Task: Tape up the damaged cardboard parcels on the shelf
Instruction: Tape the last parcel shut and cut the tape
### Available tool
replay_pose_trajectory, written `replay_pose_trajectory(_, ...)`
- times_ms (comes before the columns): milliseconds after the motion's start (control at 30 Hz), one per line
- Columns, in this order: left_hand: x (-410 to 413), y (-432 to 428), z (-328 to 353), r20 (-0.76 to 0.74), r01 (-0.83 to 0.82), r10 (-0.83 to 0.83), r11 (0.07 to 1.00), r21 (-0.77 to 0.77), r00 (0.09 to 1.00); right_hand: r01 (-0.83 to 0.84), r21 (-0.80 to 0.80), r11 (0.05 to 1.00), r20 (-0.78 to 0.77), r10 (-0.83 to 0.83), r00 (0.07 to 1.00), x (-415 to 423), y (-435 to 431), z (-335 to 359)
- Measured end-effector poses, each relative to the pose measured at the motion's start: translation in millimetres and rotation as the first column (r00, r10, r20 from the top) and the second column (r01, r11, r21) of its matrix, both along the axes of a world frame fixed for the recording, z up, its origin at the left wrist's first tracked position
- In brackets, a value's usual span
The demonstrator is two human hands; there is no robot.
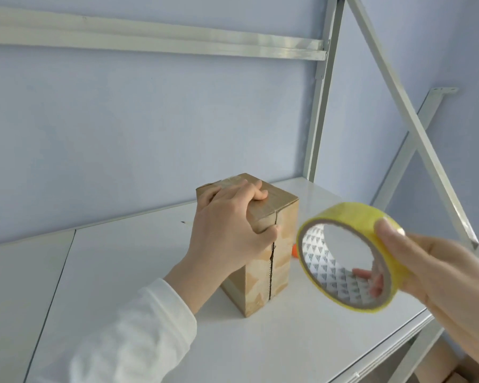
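Observation:
A tall brown cardboard parcel [277,261] stands upright on the white shelf board [127,266]. A jagged split runs down its near vertical edge. My left hand [227,225] grips the parcel's top, fingers curled over the taped lid and thumb at the split. To the right, lifted above the board, my right hand [437,275] holds a roll of yellow tape [351,255], thumb on the outer band and fingers inside the core. The roll is apart from the parcel.
A small orange object [294,250] shows behind the parcel's right side. The shelf's grey metal upright [320,106] and a diagonal brace [415,128] rise at the right. The board's front edge [382,355] runs bottom right, with cardboard below it.

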State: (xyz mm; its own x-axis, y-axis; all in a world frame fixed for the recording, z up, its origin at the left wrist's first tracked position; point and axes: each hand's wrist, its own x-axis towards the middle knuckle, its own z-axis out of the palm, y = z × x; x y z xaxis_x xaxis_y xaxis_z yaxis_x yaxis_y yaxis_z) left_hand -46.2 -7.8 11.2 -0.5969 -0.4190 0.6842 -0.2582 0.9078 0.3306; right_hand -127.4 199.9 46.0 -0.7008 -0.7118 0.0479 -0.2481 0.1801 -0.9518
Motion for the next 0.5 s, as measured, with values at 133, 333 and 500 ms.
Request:
replay_pose_trajectory(133,-2,0,-1,-0.023,0.002,-0.002,1.0,0.0,1.0,0.001,0.038,0.999,0.027,-0.002,1.0,4,7,-20)
replay_pose_trajectory(333,-1,-1,-1,-0.009,0.003,-0.003,1.0,-0.006,1.0,0.008,0.127,0.992,0.124,-0.024,0.992,12,10,-39)
replay_pose_trajectory(500,-2,-3,-4,0.004,0.001,-0.001,1.0,-0.006,1.0,-0.004,0.09,0.996,0.184,-0.012,0.983,16,14,-35)
